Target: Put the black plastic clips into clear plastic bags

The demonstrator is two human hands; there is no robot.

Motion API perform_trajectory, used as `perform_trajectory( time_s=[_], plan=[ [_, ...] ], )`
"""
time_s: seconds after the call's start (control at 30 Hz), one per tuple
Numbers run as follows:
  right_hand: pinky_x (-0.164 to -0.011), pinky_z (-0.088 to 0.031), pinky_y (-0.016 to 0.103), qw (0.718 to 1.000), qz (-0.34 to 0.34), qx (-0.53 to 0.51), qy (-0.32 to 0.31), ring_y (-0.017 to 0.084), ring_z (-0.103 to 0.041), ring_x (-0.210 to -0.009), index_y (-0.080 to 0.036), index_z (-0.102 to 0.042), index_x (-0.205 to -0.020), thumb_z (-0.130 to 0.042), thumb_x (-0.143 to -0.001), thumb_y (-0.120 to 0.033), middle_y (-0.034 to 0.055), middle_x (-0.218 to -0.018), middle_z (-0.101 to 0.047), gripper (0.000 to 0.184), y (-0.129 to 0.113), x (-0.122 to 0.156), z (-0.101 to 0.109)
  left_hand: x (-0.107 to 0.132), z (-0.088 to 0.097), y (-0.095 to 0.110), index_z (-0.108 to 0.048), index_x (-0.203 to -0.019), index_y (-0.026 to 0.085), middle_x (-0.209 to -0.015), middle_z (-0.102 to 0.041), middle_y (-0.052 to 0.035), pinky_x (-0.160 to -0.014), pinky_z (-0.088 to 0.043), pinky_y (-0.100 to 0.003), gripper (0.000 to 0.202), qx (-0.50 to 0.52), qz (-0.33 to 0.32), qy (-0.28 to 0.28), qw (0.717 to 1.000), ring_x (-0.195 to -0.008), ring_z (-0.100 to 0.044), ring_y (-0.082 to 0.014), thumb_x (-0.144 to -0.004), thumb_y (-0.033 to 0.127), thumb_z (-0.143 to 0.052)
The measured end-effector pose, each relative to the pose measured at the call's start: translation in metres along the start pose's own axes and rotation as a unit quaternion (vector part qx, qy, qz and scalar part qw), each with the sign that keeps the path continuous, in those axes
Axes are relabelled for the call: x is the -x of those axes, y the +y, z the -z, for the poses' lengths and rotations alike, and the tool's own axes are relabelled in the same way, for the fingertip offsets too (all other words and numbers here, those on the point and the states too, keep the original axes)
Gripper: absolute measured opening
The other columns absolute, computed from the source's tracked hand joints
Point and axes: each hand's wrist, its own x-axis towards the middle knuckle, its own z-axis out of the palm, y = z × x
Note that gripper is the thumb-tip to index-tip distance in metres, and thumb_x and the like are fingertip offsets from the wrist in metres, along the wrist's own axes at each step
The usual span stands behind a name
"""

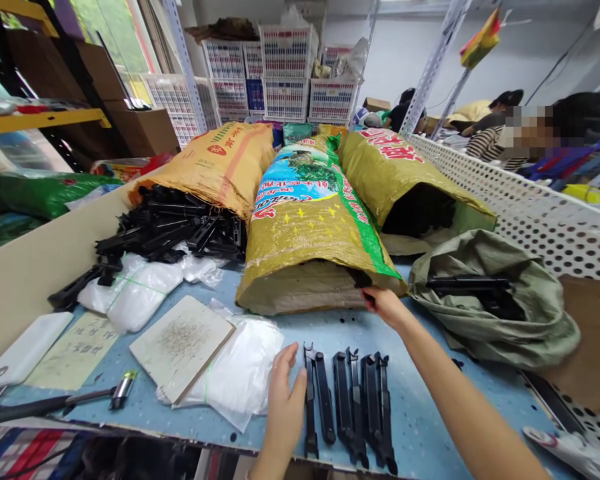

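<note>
My left hand (283, 397) rests at the table's front edge with thumb and fingers apart. It holds nothing and is right beside a row of several slim black plastic parts (325, 400) lying side by side. My right hand (380, 303) reaches to the mouth of the middle yellow-green woven sack (300, 233). Its fingers are closed at the sack's lower lip. A dark shape shows by the fingertips, but what they grip is not clear.
An orange sack (220, 160) spills black parts (175, 227) on the left. Clear plastic bags (240, 367) lie under a square board (183, 343). A hammer (55, 403) lies front left. At right are another sack (405, 167) and a grey-green cloth bag (495, 320); co-workers sit beyond.
</note>
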Motion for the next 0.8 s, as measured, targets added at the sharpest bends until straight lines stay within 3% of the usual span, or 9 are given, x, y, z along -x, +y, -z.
perform_trajectory(
  time_s=[0.1,0.17,0.23,0.3,0.37,0.43,0.5,0.63,0.8],
  plan=[
    [-0.04,-0.036,0.019,0.972,0.02,-0.209,-0.106,0.011,-0.044,-0.049,-0.016,-0.062,-0.099,-0.027,-0.093,-0.034,0.0047,-0.069,-0.055,0.04,0.004,0.076,-0.022,-0.008,-0.014,0.023,-0.058,-0.121,0.022,-0.128,-0.057,-0.0113,-0.106,-0.037,-0.04,0.05,0.189,0.075,-0.064,0.977,-0.119,-0.053,-0.026,-0.078,0.047,-0.064],
    [-0.036,-0.026,0.014,0.8,-0.022,-0.524,-0.292,0.006,-0.037,-0.045,-0.016,-0.061,-0.102,-0.033,-0.092,-0.045,0.0015,-0.07,-0.05,0.042,-0.004,0.124,-0.037,-0.008,-0.025,0.036,-0.052,-0.127,0.024,-0.128,-0.057,-0.0112,-0.1,-0.042,-0.041,0.058,0.313,0.106,-0.11,0.937,-0.115,-0.055,-0.0257,-0.078,0.054,-0.063],
    [-0.037,-0.03,0.014,0.693,-0.071,-0.585,-0.414,0.005,-0.042,-0.046,-0.014,-0.06,-0.103,-0.04,-0.089,-0.051,0.0018,-0.072,-0.052,0.044,-0.019,0.155,-0.043,-0.004,-0.029,0.049,-0.045,-0.131,0.026,-0.126,-0.058,-0.0113,-0.093,-0.048,-0.042,0.061,0.362,0.118,-0.134,0.915,-0.111,-0.058,-0.0265,-0.081,0.057,-0.058],
    [-0.047,-0.041,0.02,0.744,-0.051,-0.532,-0.401,0.01,-0.054,-0.058,-0.014,-0.06,-0.101,-0.045,-0.089,-0.048,0.0046,-0.078,-0.057,0.039,-0.036,0.166,-0.036,0.002,-0.026,0.06,-0.04,-0.134,0.026,-0.123,-0.06,-0.0111,-0.092,-0.049,-0.043,0.06,0.315,0.111,-0.118,0.935,-0.112,-0.057,-0.0278,-0.084,0.054,-0.055],
    [-0.063,-0.047,0.027,0.873,0.025,-0.411,-0.262,0.016,-0.058,-0.076,-0.017,-0.059,-0.103,-0.043,-0.092,-0.044,0.0063,-0.087,-0.06,0.033,-0.051,0.16,-0.021,0.008,-0.016,0.068,-0.037,-0.137,0.027,-0.13,-0.055,-0.0099,-0.101,-0.042,-0.042,0.06,0.206,0.066,-0.07,0.974,-0.123,-0.049,-0.0278,-0.085,0.049,-0.056],
    [-0.075,-0.046,0.033,0.953,0.135,-0.255,-0.092,0.019,-0.056,-0.086,-0.02,-0.055,-0.109,-0.041,-0.094,-0.042,0.0074,-0.097,-0.06,0.03,-0.064,0.145,-0.008,0.013,-0.006,0.074,-0.036,-0.139,0.027,-0.142,-0.045,-0.0078,-0.111,-0.03,-0.04,0.061,0.084,0.014,-0.045,0.995,-0.135,-0.036,-0.0259,-0.085,0.042,-0.058],
    [-0.078,-0.044,0.036,0.959,0.259,-0.113,0.021,0.02,-0.053,-0.087,-0.019,-0.053,-0.11,-0.041,-0.095,-0.039,0.0097,-0.1,-0.059,0.028,-0.073,0.128,-0.003,0.019,0.001,0.078,-0.035,-0.141,0.025,-0.148,-0.037,-0.0067,-0.115,-0.021,-0.039,0.06,-0.001,-0.016,-0.059,0.998,-0.139,-0.027,-0.0248,-0.086,0.037,-0.057],
    [-0.064,-0.039,0.031,0.897,0.431,0.026,0.097,0.019,-0.05,-0.071,-0.017,-0.055,-0.089,-0.033,-0.097,-0.039,0.0074,-0.077,-0.057,0.032,-0.082,0.104,-0.014,0.024,0.01,0.077,-0.031,-0.143,0.024,-0.152,-0.03,-0.0074,-0.116,-0.017,-0.042,0.06,-0.062,-0.027,-0.083,0.994,-0.141,-0.022,-0.0258,-0.088,0.032,-0.053],
    [-0.056,-0.034,0.026,0.937,0.347,0.004,-0.035,0.014,-0.048,-0.058,-0.02,-0.049,-0.076,-0.02,-0.1,-0.037,0.0005,-0.065,-0.053,0.042,-0.081,0.12,-0.031,0.009,0.018,0.074,-0.034,-0.14,0.022,-0.145,-0.04,-0.0078,-0.115,-0.019,-0.04,0.056,-0.037,-0.031,-0.052,0.997,-0.137,-0.031,-0.0241,-0.088,0.034,-0.05]
  ],
)
